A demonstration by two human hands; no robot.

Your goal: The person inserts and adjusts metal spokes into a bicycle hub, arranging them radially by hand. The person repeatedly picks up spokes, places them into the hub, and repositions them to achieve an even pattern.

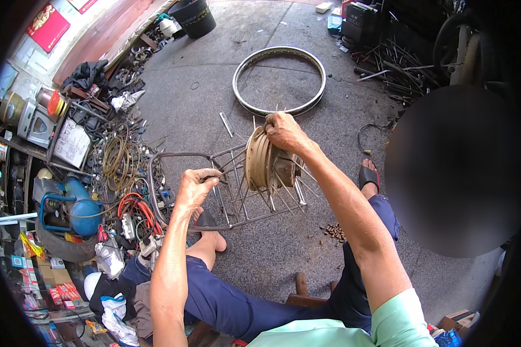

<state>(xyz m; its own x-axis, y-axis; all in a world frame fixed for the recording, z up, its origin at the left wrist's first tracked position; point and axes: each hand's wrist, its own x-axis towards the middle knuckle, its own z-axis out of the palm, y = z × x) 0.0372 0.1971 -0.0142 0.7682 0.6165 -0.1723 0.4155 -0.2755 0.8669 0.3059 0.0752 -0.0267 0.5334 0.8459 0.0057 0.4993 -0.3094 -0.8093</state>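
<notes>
A round, tan-brown wheel hub (pixel 260 165) with thin metal spokes (pixel 282 199) sticking out on both sides rests over a tubular metal rack (pixel 255 218) on the floor in front of me. At the hub's upper edge, my right hand (pixel 285 133) is closed, its fingers curled over the rim. Spoke tips poke up beside those fingers, and the fingertips are partly hidden. My left hand (pixel 198 184) is left of the hub, thumb and forefinger pinched on the end of a spoke. Beyond the hub, a bare silver wheel rim (pixel 237 87) lies flat on the floor.
Small brownish metal pieces (pixel 334 232) lie in a pile near my right leg. Coiled cables (pixel 121 162), a blue tank (pixel 82 211) and shelves of clutter line the left. A black bucket (pixel 192 18) stands far off. Scrap rods (pixel 396 66) fill the far right; a dark blurred patch covers the right side.
</notes>
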